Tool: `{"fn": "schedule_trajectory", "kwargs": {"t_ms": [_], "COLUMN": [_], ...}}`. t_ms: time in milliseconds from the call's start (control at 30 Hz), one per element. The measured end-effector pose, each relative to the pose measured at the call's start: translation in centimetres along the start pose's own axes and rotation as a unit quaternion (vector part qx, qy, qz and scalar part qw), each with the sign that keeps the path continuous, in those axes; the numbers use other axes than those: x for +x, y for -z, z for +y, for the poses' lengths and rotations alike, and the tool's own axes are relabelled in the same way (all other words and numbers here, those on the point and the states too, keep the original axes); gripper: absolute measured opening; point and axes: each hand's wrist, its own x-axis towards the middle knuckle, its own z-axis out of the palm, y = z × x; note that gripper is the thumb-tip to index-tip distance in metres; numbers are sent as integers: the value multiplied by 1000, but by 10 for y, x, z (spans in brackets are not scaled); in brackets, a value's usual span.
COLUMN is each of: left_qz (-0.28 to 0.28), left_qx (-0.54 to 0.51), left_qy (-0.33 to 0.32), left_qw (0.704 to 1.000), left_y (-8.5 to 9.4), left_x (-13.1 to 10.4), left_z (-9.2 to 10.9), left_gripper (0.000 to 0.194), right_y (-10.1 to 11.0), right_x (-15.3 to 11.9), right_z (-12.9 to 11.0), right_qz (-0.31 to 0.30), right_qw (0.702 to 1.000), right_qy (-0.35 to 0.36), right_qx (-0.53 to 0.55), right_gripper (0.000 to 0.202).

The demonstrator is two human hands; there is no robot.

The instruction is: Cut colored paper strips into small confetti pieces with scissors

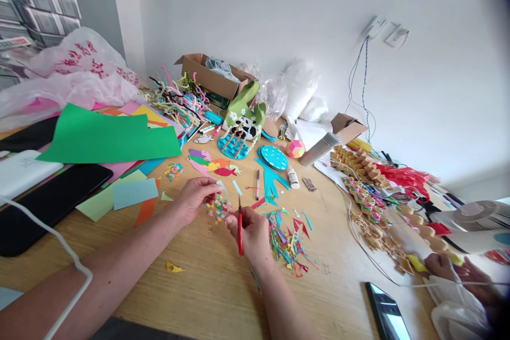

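My right hand (pixel 253 234) is closed around a pair of red-handled scissors (pixel 240 236), whose blades point away from me. To its left, my left hand (pixel 197 196) pinches a small pale blue paper strip (pixel 220 185) between thumb and fingertips. Beneath and between the hands lies a pile of tiny coloured paper bits (pixel 217 210). Another pale strip (pixel 237 187) rests just beyond the scissor tips. Right of my right hand is a heap of coloured paper scraps (pixel 289 241). Paper fish cutouts (pixel 215 162) lie farther back.
Green paper (pixel 113 135) and other coloured sheets cover the left side, near a white cable (pixel 71 249). Behind stand a panda-decorated green bag (pixel 245 117) and a cardboard box (pixel 211 74). At right are a phone (pixel 386 311), a grey bottle (pixel 320 149) and another person's hands (pixel 458 271).
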Motion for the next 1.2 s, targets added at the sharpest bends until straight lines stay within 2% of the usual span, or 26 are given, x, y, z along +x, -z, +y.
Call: {"fn": "schedule_trajectory", "kwargs": {"t_ms": [100,167,400,633,767,933,1200], "left_qz": [-1,-5,-30,-12,-32,-40,-49], "left_qx": [-27,-51,-112,-161,-130,-86,-64], "left_qy": [-5,5,62,89,98,71,62], "left_qw": [1000,999,991,983,986,993,995], "left_y": [0,-1,-3,-1,-3,-7,-10], "left_x": [-1,-1,-4,-1,-3,-7,-9], "left_z": [1,2,3,0,-1,-7,-14], "left_gripper": [23,22,15,13,17,19,16], "right_y": [-6,-8,-9,-5,-5,-7,-7], "right_x": [0,1,4,6,6,6,6], "right_z": [2,3,10,8,6,3,3], "right_qz": [-46,-54,-5,23,5,-33,-49], "right_qw": [998,997,998,996,995,988,993], "right_qy": [-11,-22,-34,-71,-61,-63,-92], "right_qx": [-28,-41,-54,-41,-80,-137,-48], "right_gripper": [43,43,44,43,42,40,41]}}
